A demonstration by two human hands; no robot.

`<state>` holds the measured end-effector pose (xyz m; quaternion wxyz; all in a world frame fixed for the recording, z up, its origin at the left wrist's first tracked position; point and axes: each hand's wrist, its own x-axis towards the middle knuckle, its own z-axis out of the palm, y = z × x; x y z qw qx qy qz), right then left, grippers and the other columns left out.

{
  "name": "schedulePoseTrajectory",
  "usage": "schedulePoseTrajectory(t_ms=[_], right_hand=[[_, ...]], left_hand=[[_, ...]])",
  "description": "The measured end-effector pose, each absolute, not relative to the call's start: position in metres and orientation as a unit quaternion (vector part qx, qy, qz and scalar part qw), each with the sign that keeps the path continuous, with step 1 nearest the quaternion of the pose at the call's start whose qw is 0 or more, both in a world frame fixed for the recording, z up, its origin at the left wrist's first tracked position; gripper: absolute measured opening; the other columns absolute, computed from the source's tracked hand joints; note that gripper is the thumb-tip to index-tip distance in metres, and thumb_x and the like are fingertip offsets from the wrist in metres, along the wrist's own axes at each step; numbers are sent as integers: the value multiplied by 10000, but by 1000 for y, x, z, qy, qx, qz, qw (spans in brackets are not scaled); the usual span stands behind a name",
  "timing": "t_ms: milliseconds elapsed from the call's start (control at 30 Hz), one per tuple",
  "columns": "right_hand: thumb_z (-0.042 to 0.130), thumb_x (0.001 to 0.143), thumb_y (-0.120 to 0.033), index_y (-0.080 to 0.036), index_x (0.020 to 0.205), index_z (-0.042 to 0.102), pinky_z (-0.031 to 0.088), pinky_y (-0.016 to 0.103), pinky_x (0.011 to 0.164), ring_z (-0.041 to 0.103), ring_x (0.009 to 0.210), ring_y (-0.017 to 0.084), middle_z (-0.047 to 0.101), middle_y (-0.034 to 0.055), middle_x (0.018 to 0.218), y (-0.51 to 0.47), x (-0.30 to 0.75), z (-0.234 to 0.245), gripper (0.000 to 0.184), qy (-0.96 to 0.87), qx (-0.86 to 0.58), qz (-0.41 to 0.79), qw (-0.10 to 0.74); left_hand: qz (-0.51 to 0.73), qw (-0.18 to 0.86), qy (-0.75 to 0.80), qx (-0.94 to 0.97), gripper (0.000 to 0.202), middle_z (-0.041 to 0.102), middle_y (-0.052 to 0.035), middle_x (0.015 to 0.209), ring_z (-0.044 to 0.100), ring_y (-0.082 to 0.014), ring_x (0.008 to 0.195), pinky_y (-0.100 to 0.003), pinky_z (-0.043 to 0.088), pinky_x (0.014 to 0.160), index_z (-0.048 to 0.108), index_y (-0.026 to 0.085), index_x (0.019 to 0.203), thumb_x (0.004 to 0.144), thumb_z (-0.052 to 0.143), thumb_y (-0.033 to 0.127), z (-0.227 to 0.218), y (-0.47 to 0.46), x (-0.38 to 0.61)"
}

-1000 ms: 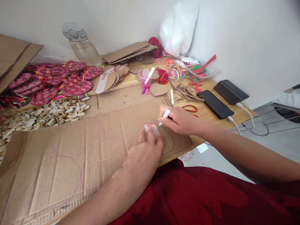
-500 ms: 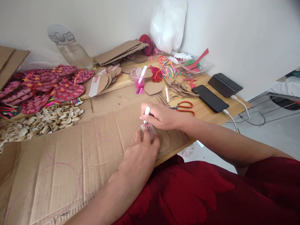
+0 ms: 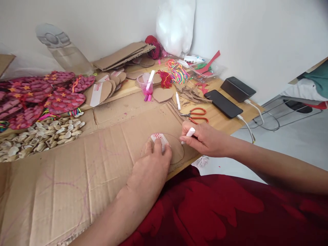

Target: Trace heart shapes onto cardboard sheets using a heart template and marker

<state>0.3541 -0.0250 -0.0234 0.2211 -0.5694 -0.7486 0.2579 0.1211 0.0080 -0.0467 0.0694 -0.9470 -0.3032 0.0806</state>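
My right hand (image 3: 207, 138) is closed around a white marker (image 3: 189, 133), its lower end down by the right edge of a cardboard heart (image 3: 175, 147). My left hand (image 3: 152, 160) presses on that heart with its fingers apart, beside a strip of white tape with red print (image 3: 156, 137). Part of the heart's outline is hidden under the left hand. Beneath it lies a large sheet of corrugated cardboard (image 3: 110, 177) with faint purple curved lines drawn on it.
Orange-handled scissors (image 3: 197, 116), a second white marker (image 3: 177, 101) and a phone (image 3: 222, 103) lie beyond my right hand. A cup with a marker (image 3: 145, 83) stands farther back. Shells (image 3: 43, 136) and decorated pink hearts (image 3: 61, 99) are at left, near a bottle (image 3: 69, 56).
My right hand has moved the marker from the top of the heart, near the tape, to its right edge. My left hand still rests on the heart. The view has shifted slightly right.
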Motion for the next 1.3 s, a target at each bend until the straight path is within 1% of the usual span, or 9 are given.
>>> schedulePoseTrajectory(t_ms=[67,167,400,500,667,867,1100,1200,1300], right_hand=[[521,1018,-378,-227,897,487,329,300,632,521,669,164,596,6,756,-24,352,-21,196,-747,-576,256,211],[475,1021,-401,-230,884,467,323,310,657,504,690,176,587,18,761,-9,346,-22,219,-754,-578,223,218],[446,1009,-370,-244,881,402,303,305,661,446,650,157,516,-17,725,23,337,-29,186,-779,-527,210,268],[455,1011,-367,-244,878,399,296,303,653,454,646,156,524,-18,712,11,340,-26,190,-767,-546,217,258],[446,1024,-384,-237,871,423,285,300,636,472,656,158,550,-1,738,-15,346,-17,214,-757,-570,230,222],[437,1013,-391,-239,889,405,303,307,673,472,686,165,544,3,762,3,342,-26,199,-759,-562,214,250],[465,1019,-376,-233,884,429,325,293,665,485,690,155,550,-4,757,-12,348,-31,200,-752,-553,218,284],[466,1030,-390,-225,901,460,321,291,643,488,669,153,550,-8,741,-27,349,-29,209,-744,-566,231,268],[456,1029,-391,-226,900,453,319,297,648,482,669,155,550,-4,749,-26,346,-27,210,-739,-578,227,262]], left_hand=[[82,68,-299,-948,531,533,-200,1562,580,-403,1381,-402,685,809,546,211,1505,988,522,90,-45,9,121],[99,64,-283,-952,552,505,-186,1596,593,-396,1369,-448,661,927,548,187,1510,979,498,44,-39,11,123],[166,34,-266,-949,595,462,-204,1624,502,-403,1459,-472,610,1044,488,139,1556,980,445,-5,-21,14,128],[184,26,-274,-944,595,415,-193,1658,443,-415,1498,-469,620,1028,463,140,1572,995,408,1,-20,14,129],[166,1,-264,-950,532,402,-216,1659,362,-382,1550,-469,533,1155,487,88,1540,1012,448,39,-22,17,129],[120,-29,-226,-966,480,450,-155,1647,407,-377,1532,-495,634,1024,528,147,1488,1029,415,72,-36,26,120],[169,-48,-243,-954,497,449,-140,1651,411,-338,1539,-453,607,1063,493,170,1511,1033,399,67,-26,29,124],[166,-53,-232,-957,569,433,-123,1662,422,-340,1530,-474,581,1092,407,230,1584,1034,432,86,-21,29,126],[169,-48,-210,-962,604,430,-135,1659,445,-352,1512,-484,559,1109,401,244,1593,1018,449,67,-18,30,126]])
